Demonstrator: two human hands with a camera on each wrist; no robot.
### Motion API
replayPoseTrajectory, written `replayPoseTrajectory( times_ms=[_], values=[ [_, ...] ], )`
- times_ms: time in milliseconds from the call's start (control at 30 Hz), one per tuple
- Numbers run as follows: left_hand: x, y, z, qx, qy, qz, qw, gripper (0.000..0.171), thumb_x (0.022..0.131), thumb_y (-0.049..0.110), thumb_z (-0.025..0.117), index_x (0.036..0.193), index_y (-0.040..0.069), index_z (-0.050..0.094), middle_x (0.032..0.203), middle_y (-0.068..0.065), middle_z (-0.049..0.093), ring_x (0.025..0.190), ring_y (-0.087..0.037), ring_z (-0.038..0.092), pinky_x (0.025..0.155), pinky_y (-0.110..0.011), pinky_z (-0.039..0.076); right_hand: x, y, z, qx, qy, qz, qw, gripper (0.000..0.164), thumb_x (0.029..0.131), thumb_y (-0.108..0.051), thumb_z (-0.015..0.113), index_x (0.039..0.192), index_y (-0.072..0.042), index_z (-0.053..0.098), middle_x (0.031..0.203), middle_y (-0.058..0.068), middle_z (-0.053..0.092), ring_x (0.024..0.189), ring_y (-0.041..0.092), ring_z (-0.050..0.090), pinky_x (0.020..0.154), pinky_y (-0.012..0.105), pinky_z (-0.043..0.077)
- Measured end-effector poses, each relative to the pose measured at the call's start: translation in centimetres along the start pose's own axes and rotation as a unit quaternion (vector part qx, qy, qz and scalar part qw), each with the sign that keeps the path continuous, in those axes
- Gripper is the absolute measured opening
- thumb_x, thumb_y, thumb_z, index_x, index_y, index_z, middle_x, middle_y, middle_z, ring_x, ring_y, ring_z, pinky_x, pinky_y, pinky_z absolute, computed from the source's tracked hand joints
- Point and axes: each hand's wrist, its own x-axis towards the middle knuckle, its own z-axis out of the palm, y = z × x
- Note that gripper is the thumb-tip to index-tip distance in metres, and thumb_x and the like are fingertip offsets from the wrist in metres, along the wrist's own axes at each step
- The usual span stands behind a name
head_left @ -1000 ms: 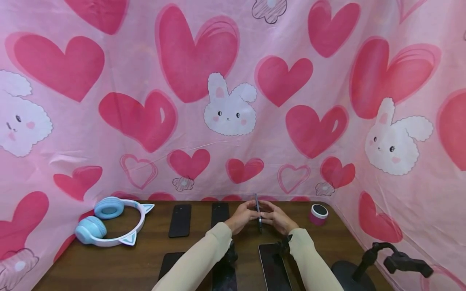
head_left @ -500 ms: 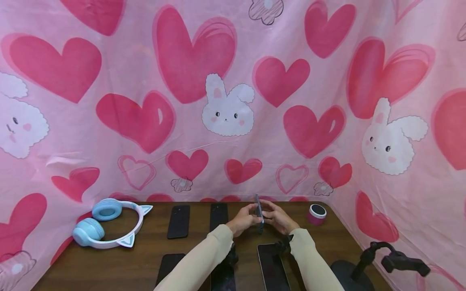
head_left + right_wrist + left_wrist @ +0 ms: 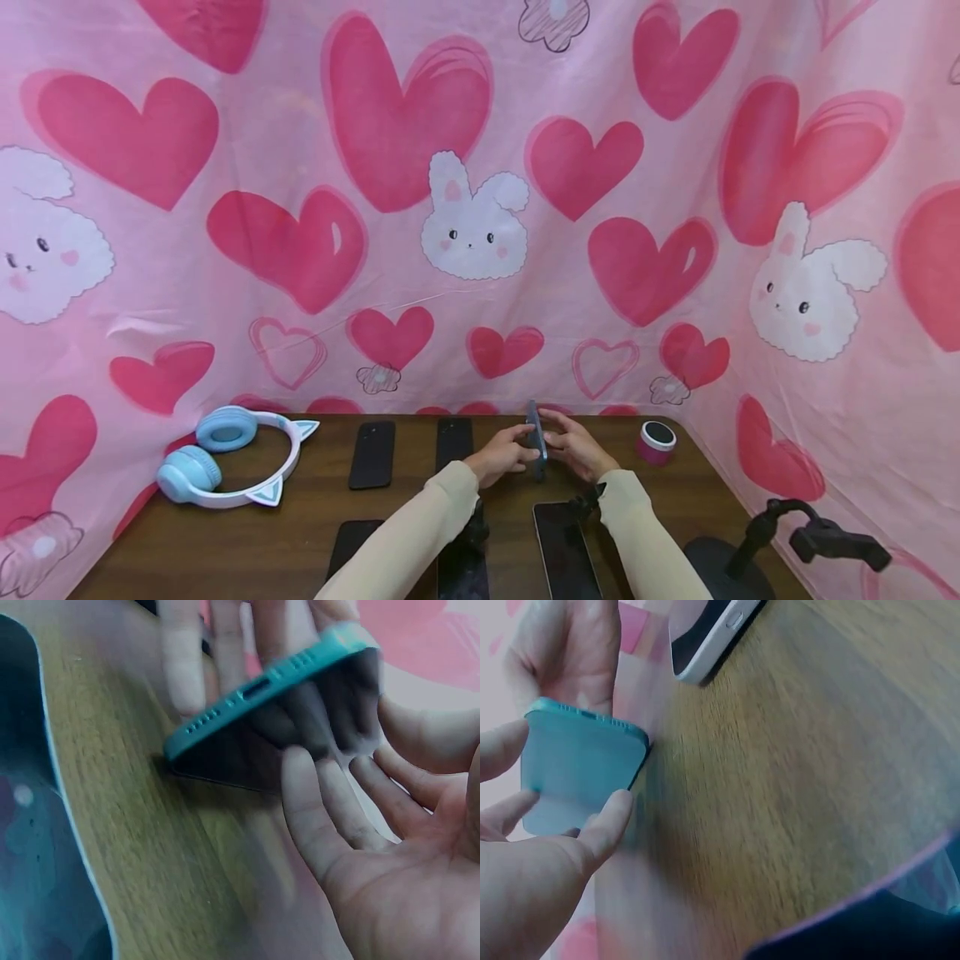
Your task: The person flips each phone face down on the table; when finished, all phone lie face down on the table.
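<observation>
A smartphone with a blue-teal back and dark screen stands on its long edge between my hands. My left hand holds it from the back side, its fingertips along the edges and back in the left wrist view. My right hand holds it from the screen side. In the right wrist view, right fingertips meet the dark screen. The phone's teal end, with its charging port, faces the wrist cameras. Whether its lower edge touches the table, I cannot tell.
Several dark phones lie on the wooden table, including one phone at the back left and another phone by my right forearm. Blue-and-white cat-ear headphones lie left. A pink-white round device and black stand are right.
The smartphone has turned slightly, so more of its blue side shows in the head view. My right fingers have shifted a little along it, and the left hand's grip has changed slightly.
</observation>
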Motion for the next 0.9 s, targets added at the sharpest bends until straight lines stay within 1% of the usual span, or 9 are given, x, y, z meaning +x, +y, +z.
replayPoseTrajectory(
  times_ms=[100,200,333,467,567,667,767,900],
  values=[
    [0.1,0.0,0.2,0.003,-0.010,0.003,0.9999,0.061,0.097,0.006,0.062,0.153,0.005,0.041,0.160,-0.025,0.035,0.132,-0.036,0.058,0.109,-0.059,0.046,0.1,0.0,0.0,0.001,0.011,0.002,1.000,0.060,0.102,-0.003,0.046,0.158,0.001,0.024,0.159,0.030,0.028,0.122,0.022,0.062,0.105,0.042,0.053],
    [0.1,-0.1,0.3,0.007,-0.017,0.002,0.9998,0.058,0.098,0.006,0.061,0.153,0.006,0.043,0.159,-0.024,0.037,0.132,-0.035,0.058,0.110,-0.058,0.046,0.0,0.0,-0.2,0.001,0.015,-0.001,1.000,0.059,0.103,-0.003,0.045,0.158,0.003,0.023,0.160,0.031,0.026,0.118,0.018,0.064,0.106,0.043,0.053],
    [0.1,-0.2,0.3,0.011,-0.027,-0.009,0.9995,0.054,0.099,0.008,0.060,0.151,0.005,0.045,0.156,-0.024,0.041,0.132,-0.033,0.057,0.111,-0.056,0.046,-0.2,0.1,-0.6,-0.004,0.019,0.001,1.000,0.060,0.103,-0.004,0.045,0.158,0.002,0.022,0.161,0.031,0.025,0.114,0.011,0.064,0.102,0.038,0.054],
    [0.1,-0.5,0.4,0.014,-0.028,-0.017,0.9994,0.054,0.100,0.010,0.060,0.151,0.004,0.044,0.158,-0.023,0.039,0.136,-0.035,0.054,0.111,-0.054,0.047,-0.3,0.4,-1.1,-0.015,0.026,0.001,1.000,0.060,0.103,-0.004,0.045,0.158,0.002,0.022,0.164,0.029,0.022,0.112,0.008,0.061,0.098,0.032,0.054],
    [0.1,-0.6,0.3,0.016,-0.026,-0.015,0.9994,0.057,0.100,0.010,0.061,0.153,0.001,0.040,0.161,-0.023,0.035,0.140,-0.037,0.050,0.111,-0.054,0.046,-0.4,0.7,-1.5,-0.025,0.030,-0.001,0.999,0.060,0.102,0.000,0.045,0.158,0.004,0.022,0.164,0.028,0.020,0.111,0.010,0.059,0.097,0.030,0.052],
    [0.0,-0.7,0.3,0.015,-0.026,-0.012,0.9995,0.060,0.100,0.009,0.060,0.154,-0.001,0.037,0.163,-0.023,0.032,0.141,-0.039,0.049,0.112,-0.054,0.045,-0.6,1.1,-1.8,-0.034,0.039,0.000,0.999,0.060,0.100,0.004,0.044,0.157,0.006,0.024,0.163,0.030,0.021,0.112,0.013,0.058,0.098,0.031,0.052],
    [-0.1,-0.8,0.2,0.012,-0.025,-0.009,0.9996,0.061,0.099,0.008,0.060,0.154,-0.002,0.036,0.163,-0.023,0.032,0.141,-0.040,0.048,0.112,-0.054,0.045,-0.7,1.4,-2.0,-0.041,0.052,0.000,0.998,0.060,0.099,0.005,0.046,0.156,0.006,0.025,0.161,0.031,0.023,0.111,0.016,0.058,0.099,0.031,0.053],
    [-0.1,-0.9,0.0,0.012,-0.022,-0.006,0.9997,0.061,0.098,0.007,0.061,0.153,-0.004,0.036,0.161,-0.026,0.034,0.142,-0.041,0.046,0.112,-0.053,0.046,-0.8,1.7,-2.0,-0.048,0.067,-0.003,0.997,0.061,0.098,0.005,0.049,0.155,0.006,0.028,0.159,0.031,0.027,0.107,0.016,0.059,0.097,0.031,0.054]
  ],
)
